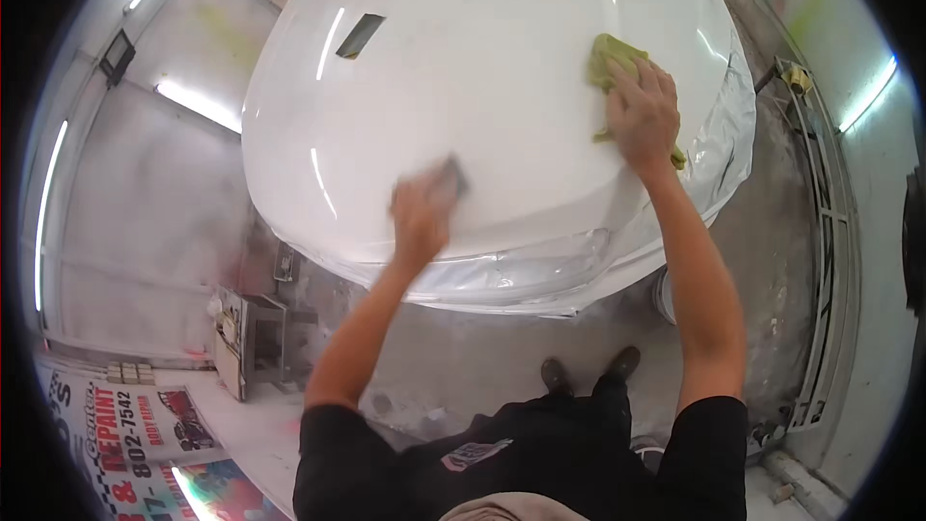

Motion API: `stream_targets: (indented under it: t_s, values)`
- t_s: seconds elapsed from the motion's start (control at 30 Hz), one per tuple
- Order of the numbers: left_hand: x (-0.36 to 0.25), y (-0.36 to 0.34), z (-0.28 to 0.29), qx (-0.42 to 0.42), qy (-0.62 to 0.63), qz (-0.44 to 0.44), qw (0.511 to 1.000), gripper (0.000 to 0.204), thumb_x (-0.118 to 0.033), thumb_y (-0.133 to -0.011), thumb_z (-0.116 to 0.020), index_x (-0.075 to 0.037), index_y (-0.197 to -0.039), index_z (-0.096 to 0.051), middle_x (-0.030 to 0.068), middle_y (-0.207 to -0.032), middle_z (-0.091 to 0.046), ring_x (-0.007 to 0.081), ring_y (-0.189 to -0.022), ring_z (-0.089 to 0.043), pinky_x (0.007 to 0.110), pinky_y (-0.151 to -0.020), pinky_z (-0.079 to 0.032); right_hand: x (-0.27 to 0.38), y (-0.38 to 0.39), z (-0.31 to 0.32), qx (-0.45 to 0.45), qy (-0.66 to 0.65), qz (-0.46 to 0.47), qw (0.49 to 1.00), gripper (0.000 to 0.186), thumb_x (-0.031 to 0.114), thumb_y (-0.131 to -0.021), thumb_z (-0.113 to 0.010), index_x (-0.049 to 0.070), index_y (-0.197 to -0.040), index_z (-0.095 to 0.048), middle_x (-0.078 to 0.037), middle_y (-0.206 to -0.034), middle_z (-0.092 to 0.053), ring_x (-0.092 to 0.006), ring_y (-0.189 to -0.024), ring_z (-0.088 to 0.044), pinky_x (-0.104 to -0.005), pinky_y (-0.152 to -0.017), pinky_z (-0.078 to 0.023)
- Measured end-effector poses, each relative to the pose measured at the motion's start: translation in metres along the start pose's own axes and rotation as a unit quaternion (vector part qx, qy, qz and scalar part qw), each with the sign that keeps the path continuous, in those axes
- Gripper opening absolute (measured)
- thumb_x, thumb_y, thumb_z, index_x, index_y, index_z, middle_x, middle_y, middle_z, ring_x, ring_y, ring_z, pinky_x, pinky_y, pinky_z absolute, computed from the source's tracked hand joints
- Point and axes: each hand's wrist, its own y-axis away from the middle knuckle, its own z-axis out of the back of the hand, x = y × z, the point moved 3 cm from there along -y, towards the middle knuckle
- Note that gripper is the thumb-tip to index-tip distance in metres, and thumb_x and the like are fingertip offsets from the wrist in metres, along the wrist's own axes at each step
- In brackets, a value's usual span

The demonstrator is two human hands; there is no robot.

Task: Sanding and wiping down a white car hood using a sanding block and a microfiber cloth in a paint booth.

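Note:
A white car hood [463,87] lies before me, edged with clear plastic film [521,270]. My left hand [422,217], smeared by motion, presses a small dark grey piece of sandpaper [455,177] on the hood's near left part. Over on the right side, my right hand [644,116] is closed on a yellow-green cloth [617,53], which rests bunched on the hood. Parts of the cloth stick out beyond the fingers and below the wrist. Another dark grey sheet [361,37], much like sandpaper, lies alone at the hood's far left.
A small metal stand [256,338] is on the floor at the left. Along the right wall runs a metal rack [830,232]. A bucket [664,297] sits under the hood's right front edge. Printed banners [145,434] cover the lower left.

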Motion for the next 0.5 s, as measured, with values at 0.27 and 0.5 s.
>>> stream_targets:
  t_s: [0.27,0.5]
  values:
    - [0.092,-0.264,-0.061,-0.038,-0.058,0.009,0.998,0.016,-0.009,-0.099,-0.07,-0.006,-0.113,-0.077,0.0139,-0.116,-0.075,0.041,-0.11,-0.063,0.055,-0.096,-0.05,0.025,-0.009,0.01,0.003,-0.084,-0.032,0.996,0.036,0.013,-0.091,-0.072,0.014,-0.125,-0.083,-0.015,-0.137,-0.071,-0.0396,-0.13,-0.063,-0.0502,-0.112,-0.053]
    - [-0.045,-0.085,-0.051,-0.021,0.019,-0.086,0.996,0.022,0.001,-0.085,-0.078,-0.004,-0.106,-0.083,0.0204,-0.127,-0.078,0.0388,-0.107,-0.07,0.05,-0.094,-0.055,-0.029,0.008,0.031,0.01,-0.062,-0.015,0.998,0.035,0.011,-0.089,-0.072,0.014,-0.123,-0.082,-0.016,-0.137,-0.071,-0.0411,-0.131,-0.063,-0.055,-0.12,-0.048]
